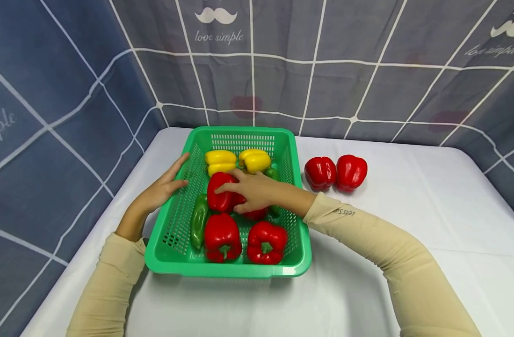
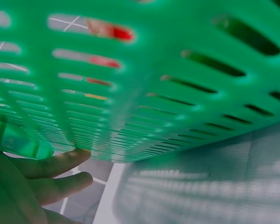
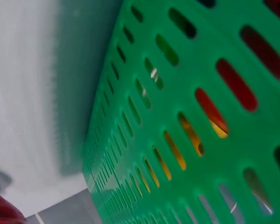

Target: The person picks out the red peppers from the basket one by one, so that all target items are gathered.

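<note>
A green plastic basket (image 1: 227,269) with slotted walls holds red bell peppers, yellow bell peppers (image 1: 257,161) and green vegetables. At its left rim, my left hand (image 1: 157,192) touches the side with extended fingers and thumb. In the left wrist view, fingers (image 2: 60,163) stretch along the outer wall. Inside the basket, my right hand (image 1: 258,189) lies spread over the middle peppers, its index finger resting across a red bell pepper (image 1: 218,194). Its palm partly covers another red pepper (image 1: 256,215). The right wrist view shows the basket's outer wall (image 3: 130,163), without the hand.
Two red bell peppers (image 1: 351,173) sit side by side on the white table (image 1: 408,196), right of the basket. Two more (image 1: 223,238) lie at the basket's near end, beside a long green pepper (image 1: 199,222). Grey checked cloth (image 1: 282,84) hangs behind the table.
</note>
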`<state>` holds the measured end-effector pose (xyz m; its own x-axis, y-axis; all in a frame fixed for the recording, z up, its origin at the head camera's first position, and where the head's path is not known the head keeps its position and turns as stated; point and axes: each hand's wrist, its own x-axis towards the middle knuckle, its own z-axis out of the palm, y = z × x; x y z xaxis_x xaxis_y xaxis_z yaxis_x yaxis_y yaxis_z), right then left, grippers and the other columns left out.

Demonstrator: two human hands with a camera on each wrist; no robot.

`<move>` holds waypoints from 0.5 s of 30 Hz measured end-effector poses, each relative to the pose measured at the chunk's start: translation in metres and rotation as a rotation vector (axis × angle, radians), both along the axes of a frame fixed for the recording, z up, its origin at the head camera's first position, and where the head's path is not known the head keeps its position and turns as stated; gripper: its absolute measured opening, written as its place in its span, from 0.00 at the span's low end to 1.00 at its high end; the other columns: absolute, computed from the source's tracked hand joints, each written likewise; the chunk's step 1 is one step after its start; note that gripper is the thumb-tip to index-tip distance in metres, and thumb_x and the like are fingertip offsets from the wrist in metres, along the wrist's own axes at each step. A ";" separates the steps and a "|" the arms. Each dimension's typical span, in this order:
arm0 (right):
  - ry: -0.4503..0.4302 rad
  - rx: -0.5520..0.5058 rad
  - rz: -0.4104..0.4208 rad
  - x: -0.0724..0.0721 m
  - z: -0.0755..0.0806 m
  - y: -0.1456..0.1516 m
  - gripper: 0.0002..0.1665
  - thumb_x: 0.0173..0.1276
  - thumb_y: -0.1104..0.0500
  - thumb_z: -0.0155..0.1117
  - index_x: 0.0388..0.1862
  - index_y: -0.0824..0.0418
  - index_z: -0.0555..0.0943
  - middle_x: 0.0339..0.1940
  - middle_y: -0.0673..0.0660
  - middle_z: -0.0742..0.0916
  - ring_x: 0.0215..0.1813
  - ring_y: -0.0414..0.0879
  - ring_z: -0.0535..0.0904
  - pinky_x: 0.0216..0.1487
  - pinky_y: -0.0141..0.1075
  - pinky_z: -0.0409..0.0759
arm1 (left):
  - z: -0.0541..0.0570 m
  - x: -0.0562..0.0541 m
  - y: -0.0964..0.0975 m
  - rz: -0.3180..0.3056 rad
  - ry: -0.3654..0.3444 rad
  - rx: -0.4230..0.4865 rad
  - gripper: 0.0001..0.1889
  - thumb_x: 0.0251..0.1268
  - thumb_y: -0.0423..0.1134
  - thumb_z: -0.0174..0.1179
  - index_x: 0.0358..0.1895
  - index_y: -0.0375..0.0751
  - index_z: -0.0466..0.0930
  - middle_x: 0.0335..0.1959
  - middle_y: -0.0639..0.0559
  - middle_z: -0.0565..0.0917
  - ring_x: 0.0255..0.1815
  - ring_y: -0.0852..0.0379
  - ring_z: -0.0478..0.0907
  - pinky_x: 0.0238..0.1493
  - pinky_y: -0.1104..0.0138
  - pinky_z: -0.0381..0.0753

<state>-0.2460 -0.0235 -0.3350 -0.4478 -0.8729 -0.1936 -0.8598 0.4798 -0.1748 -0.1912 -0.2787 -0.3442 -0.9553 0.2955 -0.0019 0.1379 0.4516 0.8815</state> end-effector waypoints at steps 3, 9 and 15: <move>0.001 -0.033 -0.006 -0.001 0.001 0.002 0.30 0.59 0.42 0.60 0.61 0.37 0.65 0.68 0.59 0.62 0.50 0.49 0.77 0.55 0.48 0.68 | 0.000 0.000 0.001 -0.002 -0.002 0.005 0.38 0.64 0.31 0.41 0.73 0.46 0.31 0.74 0.48 0.32 0.73 0.46 0.30 0.68 0.45 0.33; 0.004 -0.041 -0.003 0.000 0.003 0.001 0.31 0.55 0.37 0.62 0.56 0.41 0.66 0.62 0.59 0.67 0.40 0.46 0.78 0.49 0.43 0.70 | 0.000 -0.001 0.001 -0.005 -0.006 0.011 0.38 0.64 0.30 0.41 0.73 0.46 0.30 0.74 0.48 0.32 0.73 0.46 0.29 0.68 0.45 0.32; 0.038 0.049 -0.029 -0.001 0.009 -0.003 0.33 0.55 0.34 0.59 0.57 0.41 0.63 0.61 0.59 0.68 0.41 0.45 0.77 0.49 0.43 0.69 | 0.000 0.000 0.000 -0.002 -0.010 0.008 0.38 0.64 0.31 0.41 0.73 0.47 0.30 0.74 0.48 0.32 0.73 0.46 0.30 0.68 0.45 0.33</move>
<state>-0.2473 -0.0262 -0.3255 -0.4806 -0.8492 -0.2188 -0.8509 0.5120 -0.1180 -0.1917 -0.2790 -0.3439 -0.9548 0.2970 -0.0094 0.1295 0.4446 0.8863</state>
